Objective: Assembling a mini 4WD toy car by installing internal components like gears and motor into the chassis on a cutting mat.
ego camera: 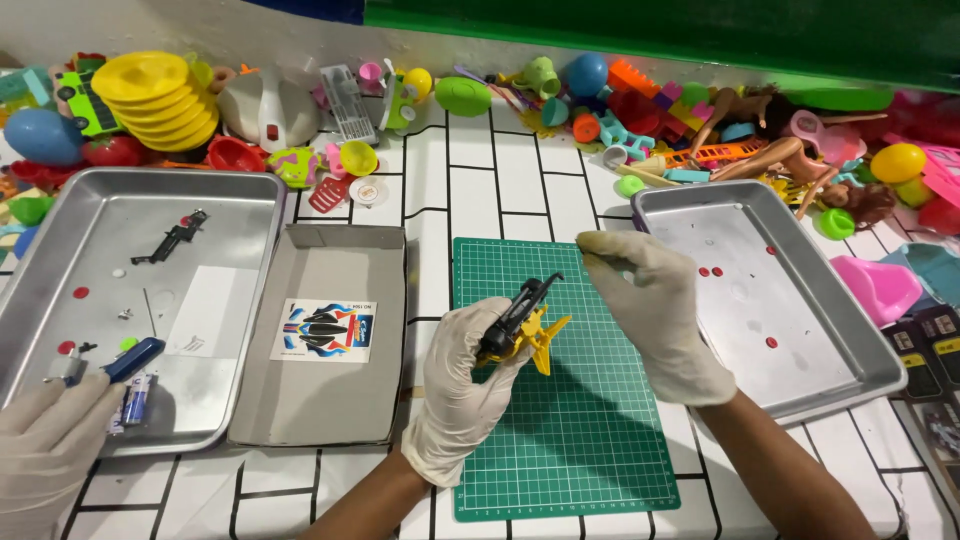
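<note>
My left hand (455, 390), in a white glove, grips a small yellow and black toy aircraft (520, 330) and holds it tilted above the green cutting mat (590, 440). A thin black part sticks up from the toy's top. My right hand (650, 310), also gloved, hovers just right of the toy with thumb and forefinger pinched together near that black part. Nothing is visible between those fingertips.
A metal tray (250, 190) at left holds a black toy part (170, 240), small bits and a battery (135, 398). Another person's gloved hand (45, 440) holds a blue-handled tool (130, 360) there. A cardboard lid (320, 400) holds a sticker sheet (325, 330). A second metal tray (860, 340) sits right. Plastic toys (160, 95) crowd the back.
</note>
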